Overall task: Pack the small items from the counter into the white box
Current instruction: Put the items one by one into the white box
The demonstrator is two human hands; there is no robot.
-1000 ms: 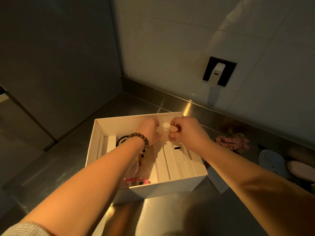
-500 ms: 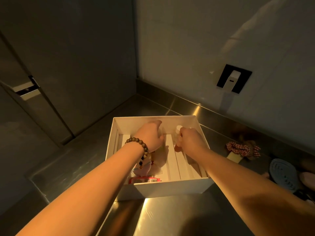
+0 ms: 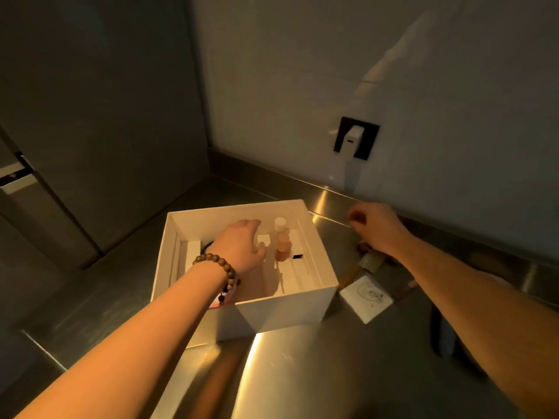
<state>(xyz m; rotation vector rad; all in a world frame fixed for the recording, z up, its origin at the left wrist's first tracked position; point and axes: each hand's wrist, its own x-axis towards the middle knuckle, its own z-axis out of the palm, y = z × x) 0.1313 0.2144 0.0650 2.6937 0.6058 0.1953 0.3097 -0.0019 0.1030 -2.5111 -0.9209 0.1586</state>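
- Looking down from the head view, I see the steel worktop point(image 3: 317, 373) nearest me, bright with glare, and both bare forearms reach away over it.
- Next out sits the white box point(image 3: 281, 309), open at the top, its white slatted insert showing along the floor inside.
- My left hand point(image 3: 242, 246), a brown bead bracelet point(image 3: 218, 264) on its wrist, is inside the box, palm down with the fingers bent downward at its far left part; whether they grip anything I cannot tell, since the fingertips are hidden.
- Just right of that hand a small bottle point(image 3: 282, 241) with a white cap and pinkish contents stands upright inside the box, near the back wall, and neither hand touches it.
- Something red shows at the box's near inner edge under my left wrist, too hidden to name.
- To the right of the box, on the worktop, a small white square packet point(image 3: 367, 296) lies close to its corner.
- Farther out, my right hand point(image 3: 375, 225) hangs above the worktop outside the box, fingers curled loosely inward and holding nothing that I can see.
- Beyond it, a black wall socket point(image 3: 357, 137) with a white plug sits on the pale wall.
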